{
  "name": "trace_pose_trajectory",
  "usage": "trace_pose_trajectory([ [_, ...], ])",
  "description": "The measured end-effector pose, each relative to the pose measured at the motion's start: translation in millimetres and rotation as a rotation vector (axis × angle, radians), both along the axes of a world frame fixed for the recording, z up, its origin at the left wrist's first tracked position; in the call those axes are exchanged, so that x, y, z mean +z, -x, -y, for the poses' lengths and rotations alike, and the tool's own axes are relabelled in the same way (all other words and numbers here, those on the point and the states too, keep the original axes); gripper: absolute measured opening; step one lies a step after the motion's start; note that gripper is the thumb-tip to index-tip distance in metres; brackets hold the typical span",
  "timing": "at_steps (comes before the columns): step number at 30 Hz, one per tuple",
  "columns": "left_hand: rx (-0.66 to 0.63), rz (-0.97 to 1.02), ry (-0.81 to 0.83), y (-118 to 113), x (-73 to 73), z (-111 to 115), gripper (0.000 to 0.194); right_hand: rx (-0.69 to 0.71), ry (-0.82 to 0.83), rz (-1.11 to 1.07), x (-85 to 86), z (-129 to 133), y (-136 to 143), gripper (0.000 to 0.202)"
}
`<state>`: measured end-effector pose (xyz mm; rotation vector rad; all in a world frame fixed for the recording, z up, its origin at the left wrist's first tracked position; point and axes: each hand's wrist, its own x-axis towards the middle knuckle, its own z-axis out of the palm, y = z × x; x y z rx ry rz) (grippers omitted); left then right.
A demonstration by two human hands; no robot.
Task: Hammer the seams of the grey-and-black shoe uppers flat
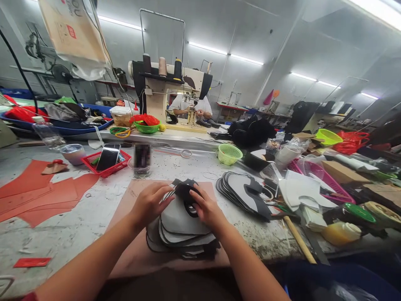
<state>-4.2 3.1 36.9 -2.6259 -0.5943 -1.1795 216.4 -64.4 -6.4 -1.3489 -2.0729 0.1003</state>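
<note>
Stacked grey panels [183,223] at six o'clock, likely light, bendable; edges suit holding. Left hand [148,205]: grip parted, nothing visibly held. Right hand [207,210]: curled, touching black flap [184,190]; cannot tell if pinching.

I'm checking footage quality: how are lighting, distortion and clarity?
Head view: ceiling tube lights bright, the top-right light blown out; head view: stretching toward the edges; head view: left hand and right hand fairly clear, but pixelation masks much of a container.
</note>
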Motion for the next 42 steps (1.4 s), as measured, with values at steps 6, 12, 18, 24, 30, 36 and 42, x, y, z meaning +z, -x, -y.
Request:
trace_pose_trajectory([
  [6, -0.187, -0.430, 0.200, 18, -10.3, 14, 0.026, 0.112, 0.091, 0.183, 5.9, 16, 15, 0.043],
  [12, -0.147, -0.500, 0.259, 17, -8.4, 15, 0.026, 0.137, 0.164, 0.240, 12.0, 21, 29, 0.044],
  [18, -0.122, -0.054, 0.166, 22, -2.6, 16, 0.010, 0.084, 0.160, 0.224, 14.9, 16, 16, 0.053],
  [24, -0.183, -0.524, 0.177, 13, -16.9, 38, 0.023, 0.119, 0.115, 0.194, 8.9, 19, 12, 0.052],
  [30, -0.143, -0.585, 0.170, 10, -18.5, 37, 0.034, 0.232, 0.220, 0.255, 11.3, 26, 17, 0.073],
  [36, -0.175, -0.491, 0.093, 13, -15.8, 38, 0.022, 0.283, 0.231, 0.168, 22.0, 23, 15, 0.054],
  [42, -0.126, -0.254, 0.037, 14, -22.2, 36, 0.019, 0.217, 0.179, 0.222, 16.2, 21, 13, 0.049],
])
